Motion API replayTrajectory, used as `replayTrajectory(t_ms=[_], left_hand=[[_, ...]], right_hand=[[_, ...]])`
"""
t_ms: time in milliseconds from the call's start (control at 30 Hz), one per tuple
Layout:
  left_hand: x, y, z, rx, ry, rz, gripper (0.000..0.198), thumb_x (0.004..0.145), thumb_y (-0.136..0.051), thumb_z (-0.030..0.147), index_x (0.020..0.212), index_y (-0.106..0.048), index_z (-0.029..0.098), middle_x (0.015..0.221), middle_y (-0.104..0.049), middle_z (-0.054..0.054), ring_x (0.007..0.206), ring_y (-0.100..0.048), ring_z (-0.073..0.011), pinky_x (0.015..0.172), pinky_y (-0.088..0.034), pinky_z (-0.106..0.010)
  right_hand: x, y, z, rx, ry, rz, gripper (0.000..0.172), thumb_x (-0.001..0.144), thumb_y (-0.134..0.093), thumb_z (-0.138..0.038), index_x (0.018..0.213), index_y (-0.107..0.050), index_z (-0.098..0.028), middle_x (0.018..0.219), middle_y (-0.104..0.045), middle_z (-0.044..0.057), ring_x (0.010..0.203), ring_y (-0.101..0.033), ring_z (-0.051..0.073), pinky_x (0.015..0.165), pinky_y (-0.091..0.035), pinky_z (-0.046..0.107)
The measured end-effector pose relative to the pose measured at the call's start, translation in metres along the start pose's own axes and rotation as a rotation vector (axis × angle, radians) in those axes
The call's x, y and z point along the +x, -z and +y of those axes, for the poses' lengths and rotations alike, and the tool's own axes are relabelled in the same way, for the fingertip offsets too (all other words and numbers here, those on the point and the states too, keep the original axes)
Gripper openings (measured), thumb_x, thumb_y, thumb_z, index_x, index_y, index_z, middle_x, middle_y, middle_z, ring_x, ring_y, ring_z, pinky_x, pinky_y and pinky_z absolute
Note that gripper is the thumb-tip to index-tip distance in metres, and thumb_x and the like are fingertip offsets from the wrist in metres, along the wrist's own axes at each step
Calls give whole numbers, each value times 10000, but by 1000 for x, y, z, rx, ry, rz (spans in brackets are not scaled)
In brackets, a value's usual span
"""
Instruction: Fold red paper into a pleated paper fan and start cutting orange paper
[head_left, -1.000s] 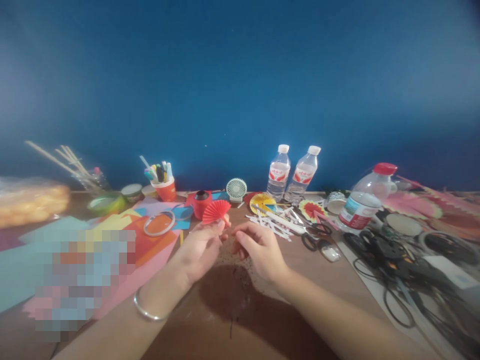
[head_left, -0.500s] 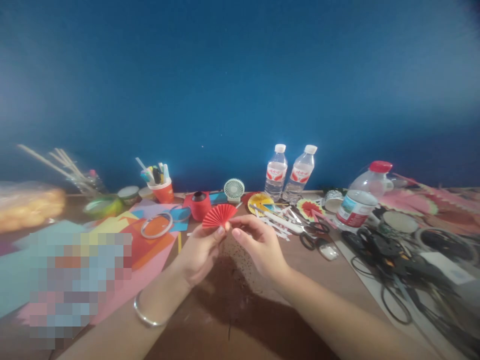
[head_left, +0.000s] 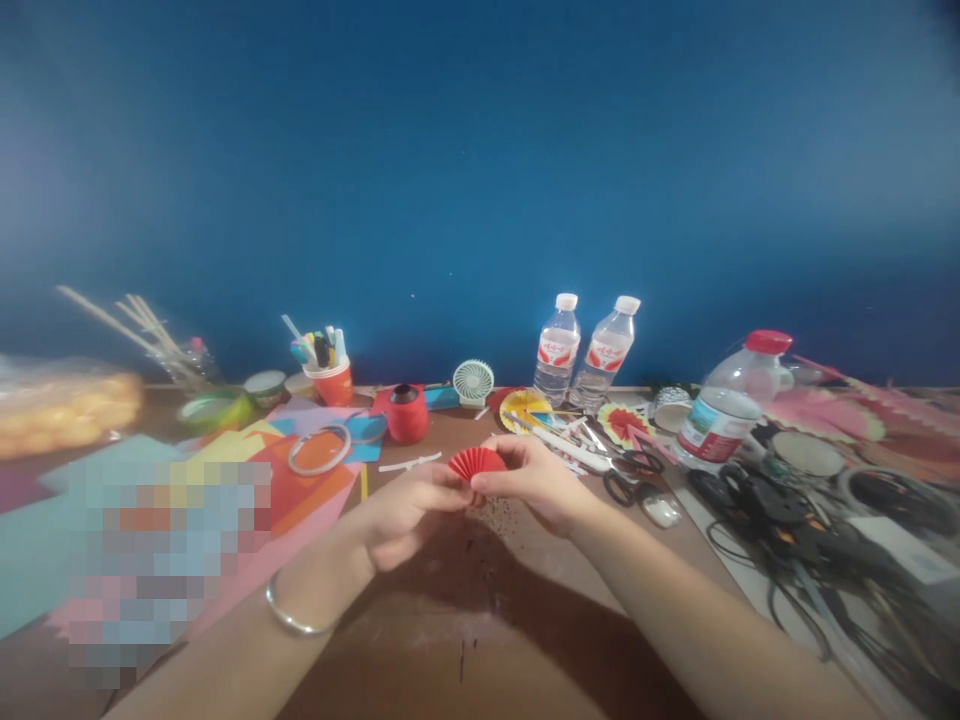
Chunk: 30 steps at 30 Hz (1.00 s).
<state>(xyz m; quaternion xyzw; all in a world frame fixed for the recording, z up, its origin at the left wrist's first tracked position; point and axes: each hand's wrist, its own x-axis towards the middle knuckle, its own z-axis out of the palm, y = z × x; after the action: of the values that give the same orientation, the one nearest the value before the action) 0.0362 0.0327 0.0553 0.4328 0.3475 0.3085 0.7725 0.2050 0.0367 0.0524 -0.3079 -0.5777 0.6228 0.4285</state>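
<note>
A small red pleated paper fan point(head_left: 477, 462) is held up above the brown table, its folds spread into a rounded shape. My right hand point(head_left: 541, 486) pinches its right side, with the thumb across the front and the fingers behind. At the fan's lower left edge, the fingers of my left hand point(head_left: 409, 512) are closed on the paper. Fingertips hide part of the fan's base. A silver bangle circles my left wrist. Beyond the fan lies a white paper strip point(head_left: 410, 462) on the table.
Coloured paper sheets point(head_left: 300, 500) cover the left side. Behind stand a pen cup point(head_left: 330, 384), a red round object point(head_left: 407, 415), a small fan point(head_left: 473, 382) and two water bottles point(head_left: 557, 350). At right are scissors point(head_left: 621, 488), a large bottle point(head_left: 720, 410) and black cables point(head_left: 780, 520).
The paper fan has moved down and to the right. My right hand has taken its right side, while my left hand has shifted from under the base to the lower left edge.
</note>
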Motion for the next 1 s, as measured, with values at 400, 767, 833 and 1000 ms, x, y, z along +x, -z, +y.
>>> replayTrajectory(t_ms=[400, 767, 833, 1000], left_hand=[[1, -1, 1, 164, -138, 66, 213, 811, -510, 325, 840, -617, 142, 761, -625, -64, 736, -583, -158, 716, -419, -277], [4, -2, 0, 322, -252, 262, 99, 790, -519, 253, 855, -534, 180, 638, -467, 38, 528, -372, -51, 434, -238, -148], [3, -2, 1, 389, -273, 294, 87, 789, -509, 247, 846, -532, 186, 640, -465, 39, 544, -384, -55, 431, -235, -145], [-1, -7, 3, 727, -493, 393, 67, 772, -531, 232, 826, -533, 194, 711, -528, 28, 644, -482, -83, 565, -383, -185]], right_hand=[[3, 7, -2, -261, 30, 203, 194, 710, -625, -330, 652, -561, -155, 493, -442, -60, 441, -357, 63, 431, -254, 203], [8, 0, 15, 396, -25, 170, 211, 675, -697, -294, 645, -571, -127, 519, -424, -54, 440, -327, 31, 427, -215, 169], [8, -1, 19, 466, -31, 159, 202, 672, -705, -282, 654, -582, -121, 534, -427, -51, 443, -328, 24, 425, -225, 155], [8, -3, 24, 603, -62, 178, 177, 685, -700, -253, 661, -593, -115, 559, -447, -43, 437, -339, 7, 410, -244, 117]])
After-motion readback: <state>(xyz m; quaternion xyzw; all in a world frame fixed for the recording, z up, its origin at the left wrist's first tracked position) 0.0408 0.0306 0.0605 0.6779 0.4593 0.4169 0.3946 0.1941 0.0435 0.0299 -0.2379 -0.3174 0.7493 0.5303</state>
